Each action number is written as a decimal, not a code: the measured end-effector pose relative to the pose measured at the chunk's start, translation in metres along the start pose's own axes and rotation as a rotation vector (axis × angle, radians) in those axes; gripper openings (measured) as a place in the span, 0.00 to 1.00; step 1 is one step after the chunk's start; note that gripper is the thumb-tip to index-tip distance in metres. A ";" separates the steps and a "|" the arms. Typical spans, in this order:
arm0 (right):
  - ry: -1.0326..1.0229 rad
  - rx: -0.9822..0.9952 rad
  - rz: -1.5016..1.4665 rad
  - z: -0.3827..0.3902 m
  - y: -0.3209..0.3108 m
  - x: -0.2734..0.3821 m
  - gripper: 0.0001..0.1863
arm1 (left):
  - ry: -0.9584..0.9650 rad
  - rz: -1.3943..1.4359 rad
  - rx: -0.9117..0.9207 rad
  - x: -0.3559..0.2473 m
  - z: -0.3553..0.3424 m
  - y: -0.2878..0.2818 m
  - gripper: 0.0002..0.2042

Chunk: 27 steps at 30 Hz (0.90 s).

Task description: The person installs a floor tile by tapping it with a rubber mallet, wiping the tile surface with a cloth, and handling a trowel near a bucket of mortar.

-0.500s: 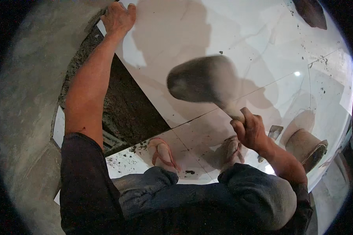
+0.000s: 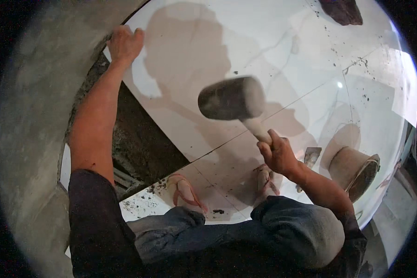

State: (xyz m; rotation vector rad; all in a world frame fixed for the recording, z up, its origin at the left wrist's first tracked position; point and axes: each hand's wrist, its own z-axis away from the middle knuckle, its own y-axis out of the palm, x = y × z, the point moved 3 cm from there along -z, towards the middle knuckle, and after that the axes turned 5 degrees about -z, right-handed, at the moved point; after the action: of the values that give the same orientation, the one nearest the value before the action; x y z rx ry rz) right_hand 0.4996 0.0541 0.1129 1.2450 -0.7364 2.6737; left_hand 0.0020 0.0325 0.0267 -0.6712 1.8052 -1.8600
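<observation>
My right hand [image 2: 279, 155] grips the pale handle of a dark, blurred rubber mallet [image 2: 222, 99], whose head is over a large white tile [image 2: 176, 60]. My left hand [image 2: 125, 44] rests at that tile's upper left edge, beside a grey concrete wall, with fingers apart and bent at the tips. Below it, along my forearm, lies a bare patch of dark mortar [image 2: 143, 139] bordered by white tiles. Whether the mallet head touches the tile is unclear.
Behind my right hand lie a trowel [image 2: 312, 157] and a dusty bucket [image 2: 352, 171]. A dark object [image 2: 343, 11] sits at the top right. The grey wall [image 2: 41, 116] runs down the left. My sandalled feet [image 2: 185, 190] are on speckled tiles below.
My left hand has shifted slightly left and down in the picture. The mallet head is a little lower, and my right hand has moved left, still holding it. The whole view has shifted somewhat.
</observation>
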 end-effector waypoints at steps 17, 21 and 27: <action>0.156 0.223 0.099 0.005 0.007 -0.018 0.21 | -0.024 -0.012 -0.113 0.009 0.002 -0.010 0.21; 0.091 0.084 0.009 0.015 0.005 -0.017 0.17 | -0.123 0.195 0.012 -0.013 0.007 -0.014 0.20; 0.030 0.034 -0.022 0.014 0.008 -0.020 0.23 | -0.011 0.051 -0.109 0.008 0.003 0.001 0.22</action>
State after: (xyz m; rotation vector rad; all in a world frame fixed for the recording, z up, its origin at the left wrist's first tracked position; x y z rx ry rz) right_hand 0.5201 0.0424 0.1030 1.2107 -0.6721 2.6926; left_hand -0.0022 0.0251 0.0260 -0.6657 1.9096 -1.7317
